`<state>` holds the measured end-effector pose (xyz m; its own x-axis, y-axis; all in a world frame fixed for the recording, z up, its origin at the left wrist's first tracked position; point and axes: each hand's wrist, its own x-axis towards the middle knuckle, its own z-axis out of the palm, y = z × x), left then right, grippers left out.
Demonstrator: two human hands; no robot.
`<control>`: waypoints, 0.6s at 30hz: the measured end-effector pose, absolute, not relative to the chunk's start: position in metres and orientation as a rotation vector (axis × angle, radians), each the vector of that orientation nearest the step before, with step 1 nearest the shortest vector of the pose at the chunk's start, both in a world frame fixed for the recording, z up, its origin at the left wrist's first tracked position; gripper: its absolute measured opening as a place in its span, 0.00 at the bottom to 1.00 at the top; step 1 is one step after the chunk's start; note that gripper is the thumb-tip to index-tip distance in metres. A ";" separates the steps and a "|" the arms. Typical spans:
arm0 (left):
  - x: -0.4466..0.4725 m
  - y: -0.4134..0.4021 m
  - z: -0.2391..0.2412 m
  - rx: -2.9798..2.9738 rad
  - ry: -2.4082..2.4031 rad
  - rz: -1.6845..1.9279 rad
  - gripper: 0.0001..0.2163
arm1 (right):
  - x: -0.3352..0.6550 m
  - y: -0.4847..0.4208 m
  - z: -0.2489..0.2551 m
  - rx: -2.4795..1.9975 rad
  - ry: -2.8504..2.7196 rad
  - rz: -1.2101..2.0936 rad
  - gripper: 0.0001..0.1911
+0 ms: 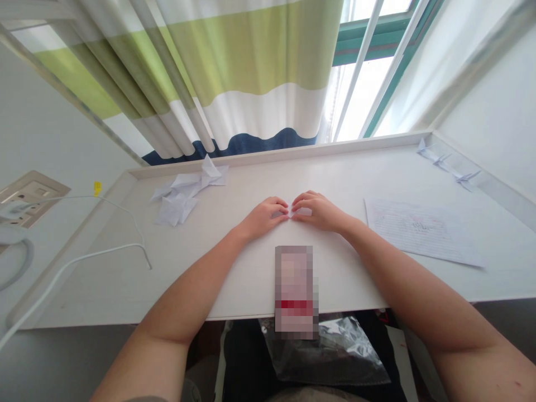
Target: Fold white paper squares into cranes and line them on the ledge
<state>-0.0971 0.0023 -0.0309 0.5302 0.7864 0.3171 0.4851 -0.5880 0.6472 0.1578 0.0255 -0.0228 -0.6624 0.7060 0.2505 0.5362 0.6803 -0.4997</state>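
Left hand (271,215) and right hand (318,212) near each other at middle of tabletop (251,268). Fingers (281,202) of both bent, gripping small white paper (305,211) between them. Folded papers (178,196) in pile at left; lined sheet (419,230) flat at right.

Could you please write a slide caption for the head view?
Left hand and right hand hold white paper at a desk, between folded papers and a lined sheet.
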 end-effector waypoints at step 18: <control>-0.093 -0.001 -0.028 2.294 1.069 0.828 0.05 | 0.154 0.025 -0.021 -0.984 -2.444 0.541 0.10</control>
